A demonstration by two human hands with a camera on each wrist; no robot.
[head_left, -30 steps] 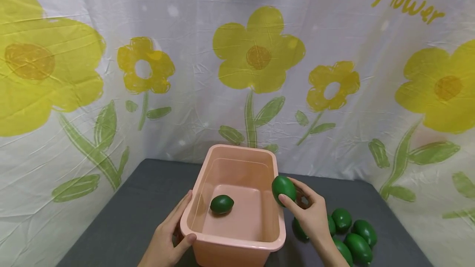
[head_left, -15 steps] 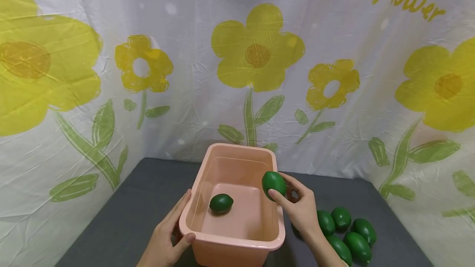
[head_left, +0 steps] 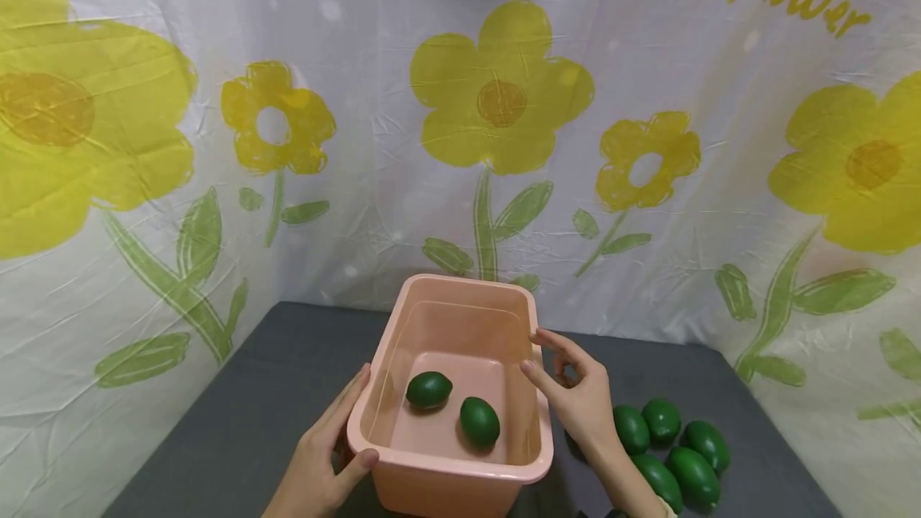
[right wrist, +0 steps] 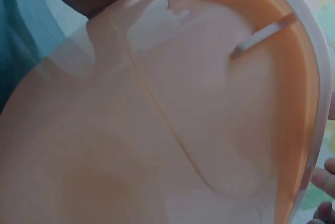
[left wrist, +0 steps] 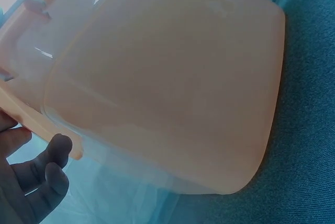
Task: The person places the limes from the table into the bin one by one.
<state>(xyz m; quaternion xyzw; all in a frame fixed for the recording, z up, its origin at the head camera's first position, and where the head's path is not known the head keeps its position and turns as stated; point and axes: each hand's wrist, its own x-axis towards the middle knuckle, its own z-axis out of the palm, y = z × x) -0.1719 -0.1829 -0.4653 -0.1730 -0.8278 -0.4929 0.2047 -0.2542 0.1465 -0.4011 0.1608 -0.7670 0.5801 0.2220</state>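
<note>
A pink plastic tub (head_left: 460,473) stands in the middle of the table, and two green limes lie on its floor. One lime (head_left: 429,390) is toward the left wall; the other lime (head_left: 480,423) sits nearer the front right. My left hand (head_left: 324,446) grips the front left corner of the tub, thumb on the front rim and fingers along the side. In the left wrist view its fingers (left wrist: 58,149) show at the rim. Over the right rim is my right hand (head_left: 576,390), thumb and fingers apart with nothing between them.
Several more limes (head_left: 692,476) are grouped on the dark grey table (head_left: 288,374) to the right of the tub, partly behind the right forearm. A white curtain (head_left: 374,206) with yellow flowers hangs right behind the table.
My right hand has moved left over the tub's rim and let go of the lime it held, which now lies inside the tub beside the first. My left hand stays at the corner.
</note>
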